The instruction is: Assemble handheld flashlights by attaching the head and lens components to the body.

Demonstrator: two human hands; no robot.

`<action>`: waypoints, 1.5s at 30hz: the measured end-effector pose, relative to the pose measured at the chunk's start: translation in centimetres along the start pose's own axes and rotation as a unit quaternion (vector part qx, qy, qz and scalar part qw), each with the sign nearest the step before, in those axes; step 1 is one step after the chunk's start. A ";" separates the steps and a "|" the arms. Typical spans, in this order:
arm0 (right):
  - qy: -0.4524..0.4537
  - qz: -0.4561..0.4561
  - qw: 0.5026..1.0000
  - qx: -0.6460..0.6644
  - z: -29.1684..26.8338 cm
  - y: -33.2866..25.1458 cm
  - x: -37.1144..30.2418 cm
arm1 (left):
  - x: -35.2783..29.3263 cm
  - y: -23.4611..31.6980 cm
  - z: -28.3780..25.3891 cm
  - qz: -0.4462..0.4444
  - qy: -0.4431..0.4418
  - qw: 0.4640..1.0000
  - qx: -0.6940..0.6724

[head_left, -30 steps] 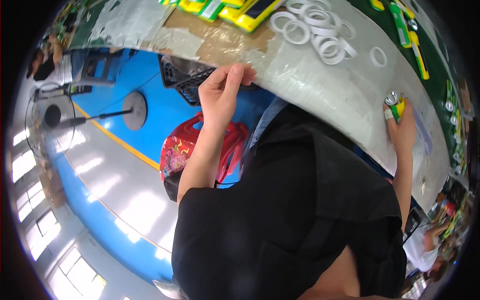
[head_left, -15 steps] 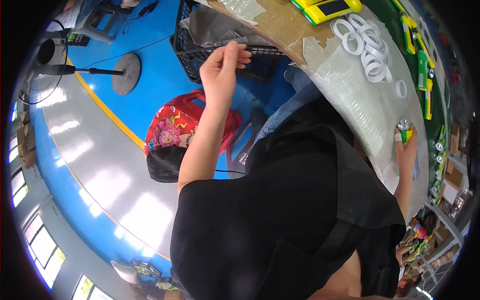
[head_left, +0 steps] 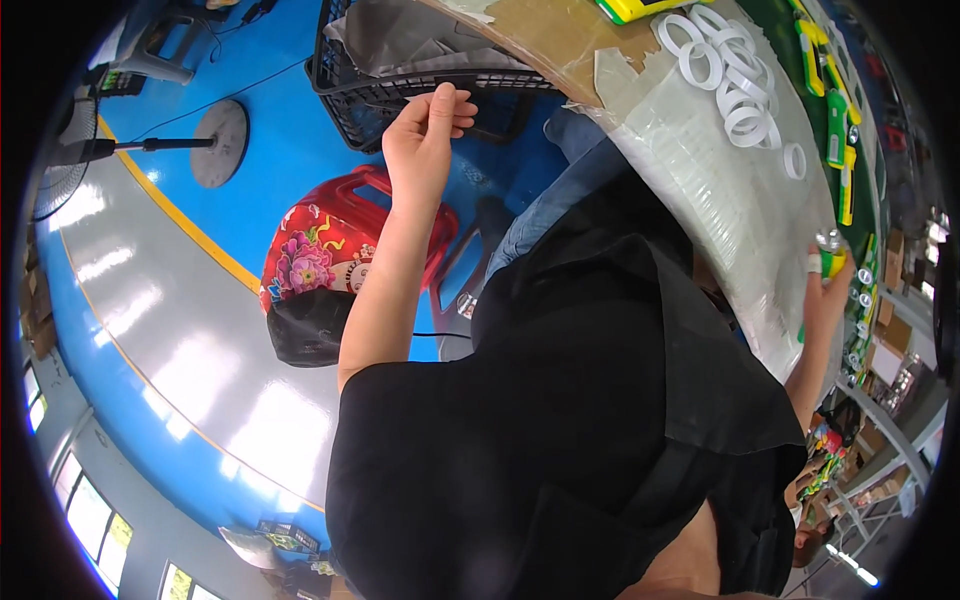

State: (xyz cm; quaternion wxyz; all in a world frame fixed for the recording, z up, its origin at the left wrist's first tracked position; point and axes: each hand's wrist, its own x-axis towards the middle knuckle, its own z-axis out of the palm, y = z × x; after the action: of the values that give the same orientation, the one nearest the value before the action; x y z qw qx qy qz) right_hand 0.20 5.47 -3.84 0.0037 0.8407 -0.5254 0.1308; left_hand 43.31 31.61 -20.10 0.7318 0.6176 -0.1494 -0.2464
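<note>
My left hand (head_left: 422, 145) is raised over the floor beside the table, fingers loosely curled and slightly apart, holding nothing. At the table's right side, my right hand (head_left: 822, 290) is closed around a yellow-and-green flashlight (head_left: 832, 260) with a shiny silver reflector at its top. The hand hides much of its body. Several white plastic rings (head_left: 745, 112) lie in a loose pile farther up the table, and a single white ring (head_left: 795, 161) lies apart, nearer my right hand.
The plastic-covered table (head_left: 700, 205) curves along my right. Past it, a green strip bears yellow-and-green flashlight bodies (head_left: 837, 130). Left of the table are a black crate (head_left: 335, 100) with grey material, a red stool (head_left: 375, 180) with a floral cover, and a standing fan (head_left: 218, 142).
My right hand has moved outward toward the green strip with the flashlight. My left hand keeps nearly the same pose. The whole view has shifted slightly.
</note>
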 end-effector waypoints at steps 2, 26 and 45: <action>0.075 -0.002 0.997 0.028 -1.5 -1.2 0.3 | -0.2 -0.4 0.3 -0.002 -0.011 1.000 0.005; -0.002 0.054 0.994 0.099 -0.8 -3.8 -5.3 | -4.9 5.0 13.7 0.179 -0.361 0.915 0.012; -0.063 0.108 0.965 0.231 -3.7 -5.4 -5.5 | -10.5 7.0 31.6 -0.024 -0.540 0.841 0.014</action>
State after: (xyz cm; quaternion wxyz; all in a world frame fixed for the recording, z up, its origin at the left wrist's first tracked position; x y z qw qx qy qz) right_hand 1.88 13.28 -0.75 -0.2381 0.7635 -0.5678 0.1949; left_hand 19.29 11.93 -6.25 0.5200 0.4001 -0.5098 -0.5565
